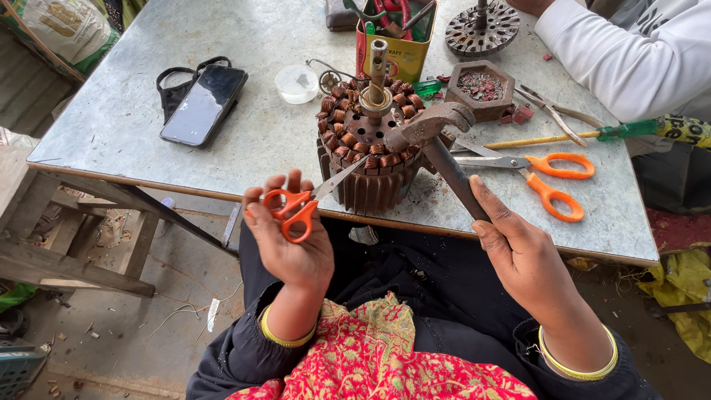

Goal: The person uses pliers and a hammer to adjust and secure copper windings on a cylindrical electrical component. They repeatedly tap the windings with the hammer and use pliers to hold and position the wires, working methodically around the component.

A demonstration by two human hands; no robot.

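Head view: copper-wound motor stator (368,148); left hand (290,235) grips orange scissors (305,203), right hand (520,248) hammer (437,141).

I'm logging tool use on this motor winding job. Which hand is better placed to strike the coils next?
Right, probably. The right hand grips the hammer by its handle, head resting on the copper windings of the stator. The left hand holds small orange scissors, blade tips at the stator's edge.

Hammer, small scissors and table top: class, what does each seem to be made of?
Hammer: likely steel, its head dull, brown and rust-mottled. Small scissors: shiny grey metal blades with glossy orange handles, probably plastic. Table top: seemingly sheet metal, pale grey, scuffed, with a faint sheen.
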